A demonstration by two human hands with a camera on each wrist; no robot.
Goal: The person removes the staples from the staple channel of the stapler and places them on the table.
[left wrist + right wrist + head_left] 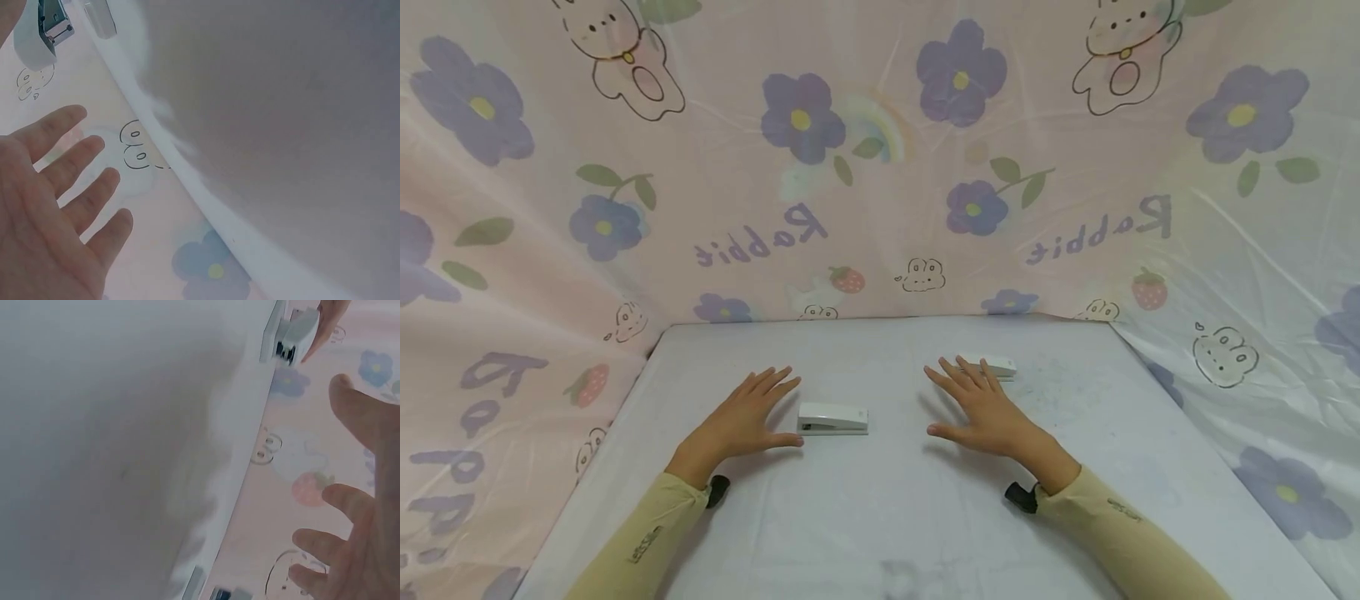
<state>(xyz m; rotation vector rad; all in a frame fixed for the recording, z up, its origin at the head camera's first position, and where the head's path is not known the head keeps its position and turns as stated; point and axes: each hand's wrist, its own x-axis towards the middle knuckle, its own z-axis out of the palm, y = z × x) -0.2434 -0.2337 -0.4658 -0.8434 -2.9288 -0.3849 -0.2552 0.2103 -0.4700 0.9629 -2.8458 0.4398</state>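
Note:
A white stapler (832, 418) lies on the white table, just left of the middle in the head view. My left hand (748, 421) hovers beside its left end, fingers spread and thumb held apart. In the left wrist view the palm and straight fingers of the left hand (56, 181) show, with a stapler (28, 47) at the top left corner. Farther back on the right is a second white stapler (1000, 367), partly hidden behind the fingertips of my right hand (992, 417). That hand is spread too and holds nothing. The right wrist view shows the first stapler (299, 334) near the top.
The white table (880, 517) carries grey smudges on its right side. A pink patterned curtain (880, 192) hangs behind it and along both sides. Black wrist straps or mounts (1019, 497) stick out at both sleeve cuffs.

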